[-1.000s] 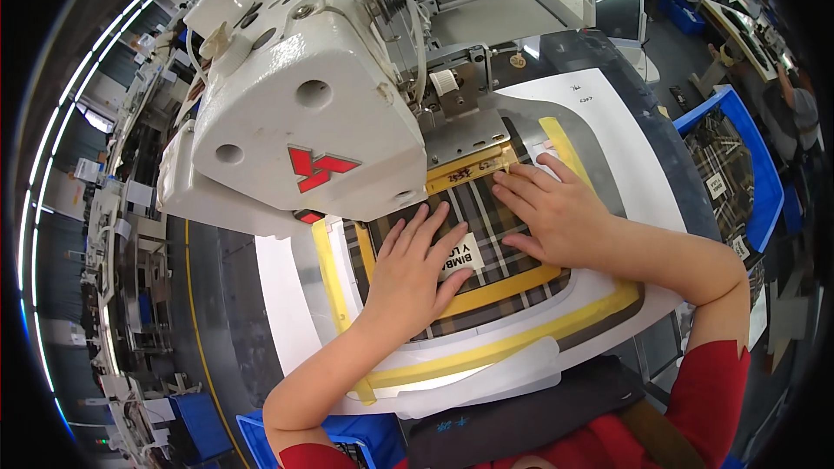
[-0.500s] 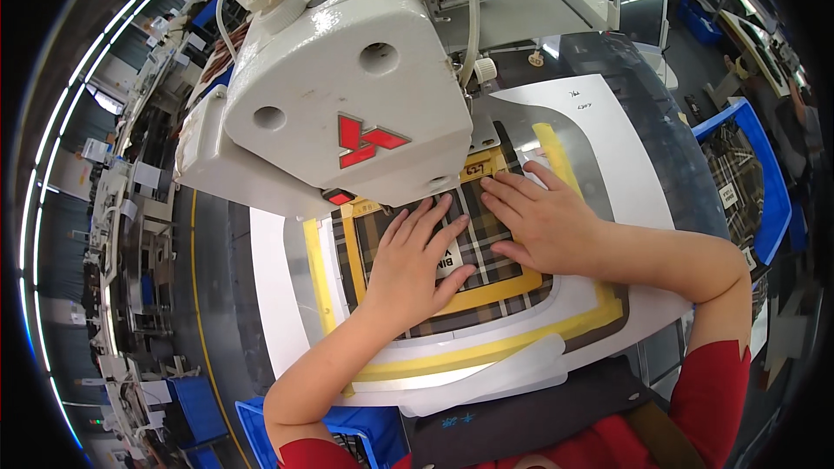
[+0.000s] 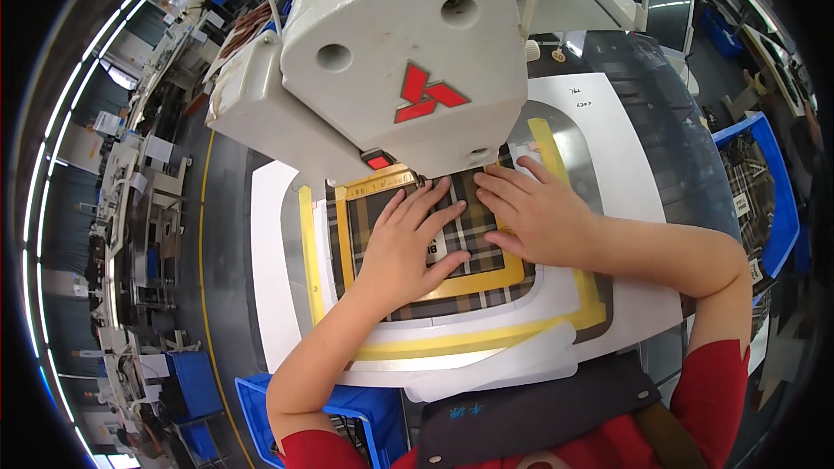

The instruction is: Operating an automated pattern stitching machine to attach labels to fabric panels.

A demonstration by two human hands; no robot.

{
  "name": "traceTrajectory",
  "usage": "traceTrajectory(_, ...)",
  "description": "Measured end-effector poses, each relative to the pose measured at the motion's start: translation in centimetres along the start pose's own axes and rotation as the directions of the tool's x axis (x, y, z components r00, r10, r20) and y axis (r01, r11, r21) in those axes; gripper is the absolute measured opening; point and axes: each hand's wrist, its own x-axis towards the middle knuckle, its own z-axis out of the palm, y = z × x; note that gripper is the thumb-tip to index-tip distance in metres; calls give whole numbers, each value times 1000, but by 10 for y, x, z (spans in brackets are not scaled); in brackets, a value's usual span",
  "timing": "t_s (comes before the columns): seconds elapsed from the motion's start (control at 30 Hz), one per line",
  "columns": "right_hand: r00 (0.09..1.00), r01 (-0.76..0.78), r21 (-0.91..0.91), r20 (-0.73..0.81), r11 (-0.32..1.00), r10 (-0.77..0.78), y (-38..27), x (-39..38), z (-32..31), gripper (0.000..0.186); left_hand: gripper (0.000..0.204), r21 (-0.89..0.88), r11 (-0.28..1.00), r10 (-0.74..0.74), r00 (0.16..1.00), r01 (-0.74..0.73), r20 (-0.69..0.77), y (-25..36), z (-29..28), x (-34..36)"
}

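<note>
A plaid fabric panel [image 3: 473, 246] in brown, black and white lies inside a yellow rectangular frame [image 3: 473, 284]. My left hand [image 3: 398, 247] rests flat on the panel's left part, fingers spread, partly covering a pale label [image 3: 435, 252]. On the right side, my right hand [image 3: 540, 215] lies over the panel and the frame's edge, with its fingers stretched out. Neither hand grips anything. Just beyond my fingertips hangs the white head of a sewing machine [image 3: 347, 113], which hides its needle area and the frame's far part.
Around the frame lies a white sheet [image 3: 638, 208] with yellow tape strips [image 3: 469, 343]. Crumpled whitish paper [image 3: 512, 369] sits at the near edge. Blue crates stand at the right [image 3: 786, 200], holding plaid pieces, and below left [image 3: 382, 421]. A screen [image 3: 667, 4] stands at the back right.
The view has shifted, so the machine head appears farther right and higher. Both hands stay flat on the fabric; my left hand now covers more of the label.
</note>
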Motion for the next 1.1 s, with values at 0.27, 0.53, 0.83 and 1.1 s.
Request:
traceTrajectory(0.27, 992, 124, -21, 8, 992, -124, -8, -23, -7, 43, 53, -46, 999, -28, 999, 27, -19, 2, 7, 0)
traceTrajectory(0.53, 973, 221, 29, -72, 975, -218, -29, -42, -13, 33, 49, -39, 999, -32, 999, 32, -17, 3, 8, -3)
traceTrajectory(0.83, 978, 193, 62, -92, 979, -187, -30, -40, -9, 31, 41, -110, 989, 115, 971, -94, 210, 21, -13, -27)
traceTrajectory(1.1, 975, 210, 103, -92, 972, -201, -29, -31, -7, 32, 48, -159, 983, 119, 973, -88, 197, 14, -16, -31)
